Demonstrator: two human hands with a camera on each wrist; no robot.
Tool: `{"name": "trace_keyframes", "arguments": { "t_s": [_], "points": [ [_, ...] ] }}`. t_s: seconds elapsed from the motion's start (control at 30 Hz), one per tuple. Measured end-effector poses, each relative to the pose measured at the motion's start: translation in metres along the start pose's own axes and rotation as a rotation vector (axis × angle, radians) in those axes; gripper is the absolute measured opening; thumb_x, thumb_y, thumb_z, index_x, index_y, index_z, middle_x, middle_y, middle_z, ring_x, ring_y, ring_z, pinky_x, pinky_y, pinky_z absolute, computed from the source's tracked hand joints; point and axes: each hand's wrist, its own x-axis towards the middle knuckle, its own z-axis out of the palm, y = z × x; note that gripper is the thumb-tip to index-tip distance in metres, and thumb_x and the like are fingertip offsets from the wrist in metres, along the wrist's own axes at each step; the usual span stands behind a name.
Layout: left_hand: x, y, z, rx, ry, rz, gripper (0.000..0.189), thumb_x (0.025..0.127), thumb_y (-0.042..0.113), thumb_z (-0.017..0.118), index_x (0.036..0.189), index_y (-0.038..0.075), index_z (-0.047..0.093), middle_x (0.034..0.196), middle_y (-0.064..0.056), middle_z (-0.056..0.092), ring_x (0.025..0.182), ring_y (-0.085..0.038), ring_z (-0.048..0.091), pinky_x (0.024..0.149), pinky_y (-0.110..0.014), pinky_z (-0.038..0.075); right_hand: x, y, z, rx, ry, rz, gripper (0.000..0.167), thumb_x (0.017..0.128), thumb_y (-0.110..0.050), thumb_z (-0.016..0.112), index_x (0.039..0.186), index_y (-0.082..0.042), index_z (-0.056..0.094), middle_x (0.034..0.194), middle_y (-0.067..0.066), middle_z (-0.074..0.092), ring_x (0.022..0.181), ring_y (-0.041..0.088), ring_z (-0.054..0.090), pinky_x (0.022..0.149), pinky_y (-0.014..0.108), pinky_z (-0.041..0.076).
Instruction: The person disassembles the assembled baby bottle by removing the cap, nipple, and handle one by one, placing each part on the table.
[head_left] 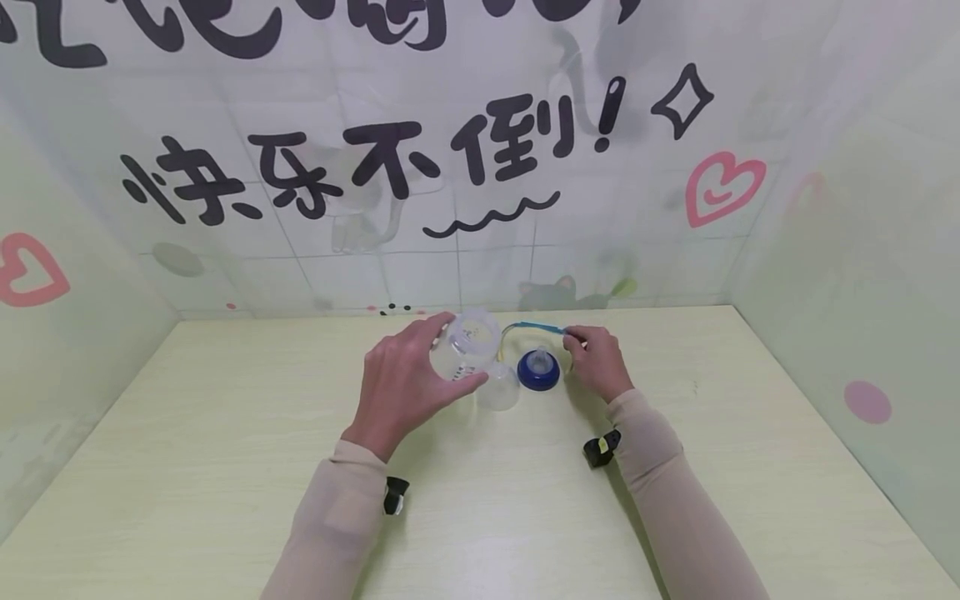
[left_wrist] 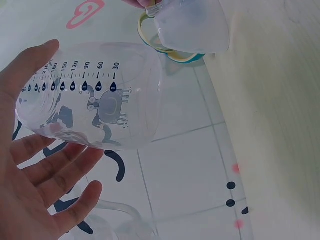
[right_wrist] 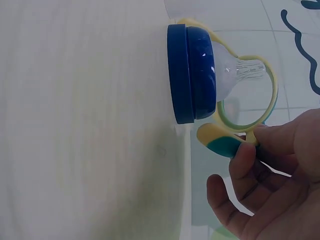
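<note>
My left hand [head_left: 405, 375] grips a clear baby bottle [head_left: 461, 350] around its side, thumb opposite the fingers. The bottle is held above the table; its dark measuring marks and animal print show in the left wrist view. My right hand [head_left: 600, 362] pinches a teal and yellow looped bottle handle [head_left: 543, 327] at one end. In front of this handle, a dark blue collar with a clear nipple [right_wrist: 195, 75] sits nipple up on the table. Beside the collar stands a translucent cap [head_left: 498, 392], partly behind the bottle in the head view.
The pale wood-grain table [head_left: 480, 517] meets a white printed wall sheet [head_left: 375, 275] just behind the bottle parts. Similar sheets close off the left and right sides. Each wrist wears a small black camera [head_left: 600, 450].
</note>
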Motion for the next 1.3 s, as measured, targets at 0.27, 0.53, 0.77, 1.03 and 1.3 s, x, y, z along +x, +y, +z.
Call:
{"name": "trace_keyframes", "arguments": {
  "t_s": [0.27, 0.53, 0.77, 1.03, 1.3],
  "points": [
    [-0.0003, 0.0004, -0.0001, -0.001, -0.012, -0.009, 0.075, 0.067, 0.056, 0.084, 0.124, 0.011, 0.066, 0.106, -0.007, 0.073, 0.069, -0.023, 0.061, 0.064, -0.040, 0.051, 0.0009, 0.0022, 0.0009, -0.025, -0.075, 0.065, 0.033, 0.103, -0.008, 0.049, 0.128, 0.010, 0.060, 0.115, 0.025, 0.068, 0.108, 0.036, 0.065, 0.094, 0.051, 0.049],
    [-0.0002, 0.0003, 0.0001, 0.000, -0.014, -0.012, 0.075, 0.068, 0.056, 0.084, 0.125, 0.011, 0.066, 0.106, -0.006, 0.073, 0.069, -0.022, 0.061, 0.063, -0.039, 0.050, 0.0015, 0.0027, 0.0014, -0.052, -0.103, 0.104, 0.035, 0.101, -0.007, 0.050, 0.130, 0.011, 0.058, 0.124, 0.027, 0.064, 0.109, 0.035, 0.061, 0.096, 0.050, 0.048],
    [-0.0003, 0.0000, 0.0004, 0.004, -0.014, -0.014, 0.075, 0.068, 0.057, 0.083, 0.125, 0.012, 0.066, 0.105, -0.006, 0.073, 0.068, -0.021, 0.059, 0.063, -0.039, 0.050, 0.0034, 0.0059, 0.0015, -0.062, -0.137, 0.135, 0.036, 0.101, -0.007, 0.049, 0.131, 0.010, 0.057, 0.122, 0.025, 0.064, 0.101, 0.031, 0.059, 0.091, 0.046, 0.049],
    [-0.0002, 0.0003, 0.0002, 0.006, -0.011, -0.012, 0.075, 0.068, 0.057, 0.084, 0.125, 0.011, 0.066, 0.106, -0.006, 0.073, 0.069, -0.022, 0.061, 0.064, -0.040, 0.050, 0.0044, 0.0093, 0.0017, -0.061, -0.143, 0.139, 0.036, 0.101, -0.007, 0.050, 0.131, 0.011, 0.057, 0.119, 0.025, 0.065, 0.099, 0.030, 0.058, 0.090, 0.046, 0.049],
    [0.0002, 0.0004, -0.0009, 0.013, -0.019, -0.021, 0.076, 0.068, 0.057, 0.083, 0.125, 0.011, 0.066, 0.105, -0.006, 0.073, 0.070, -0.022, 0.062, 0.064, -0.040, 0.051, 0.0008, 0.0050, -0.0017, -0.086, -0.103, 0.127, 0.040, 0.102, -0.015, 0.050, 0.136, 0.007, 0.055, 0.119, 0.025, 0.065, 0.102, 0.035, 0.061, 0.091, 0.050, 0.049]
  ]
}}
